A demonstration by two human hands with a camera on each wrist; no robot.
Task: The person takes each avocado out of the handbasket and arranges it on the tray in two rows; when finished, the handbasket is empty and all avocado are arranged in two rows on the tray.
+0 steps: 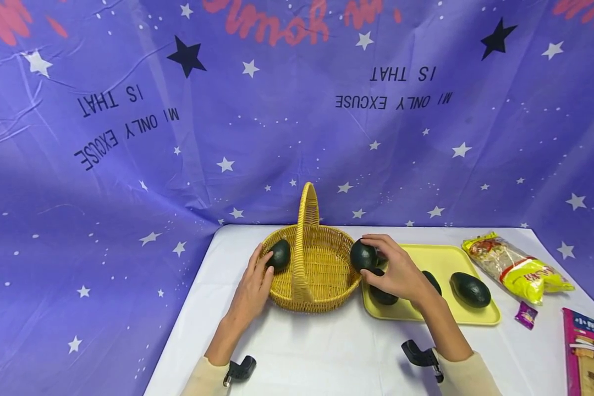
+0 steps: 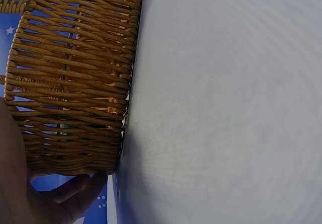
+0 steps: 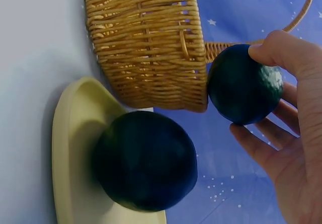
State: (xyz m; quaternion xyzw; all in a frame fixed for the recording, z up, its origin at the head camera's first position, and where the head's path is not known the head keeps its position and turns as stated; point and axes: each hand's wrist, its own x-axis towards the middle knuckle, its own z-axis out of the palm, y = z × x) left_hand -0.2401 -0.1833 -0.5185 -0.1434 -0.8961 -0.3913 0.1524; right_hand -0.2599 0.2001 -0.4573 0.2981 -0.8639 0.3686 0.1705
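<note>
A woven wicker basket [image 1: 313, 303] with a tall arched handle [image 1: 301, 242] stands on the white table. My left hand [image 1: 251, 289] grips its left side, with the thumb over the rim and fingers against the outer wall [image 2: 70, 98]. Inside, near that thumb, lies a dark green avocado [image 1: 280, 254]. My right hand [image 1: 401, 272] holds another dark avocado [image 3: 244, 85] between thumb and fingers, level with the basket's right rim. Under that hand, a yellow tray [image 1: 425, 253] bears several more avocados, one of them the large avocado [image 3: 146, 161] in the right wrist view.
At the tray's right end lies an avocado [image 1: 470, 290]. Farther right are a clear and yellow food bag [image 1: 517, 267], a small purple packet [image 1: 526, 315] and a pink-edged package [image 1: 591, 352]. A purple starred cloth [image 1: 297, 137] hangs behind the table.
</note>
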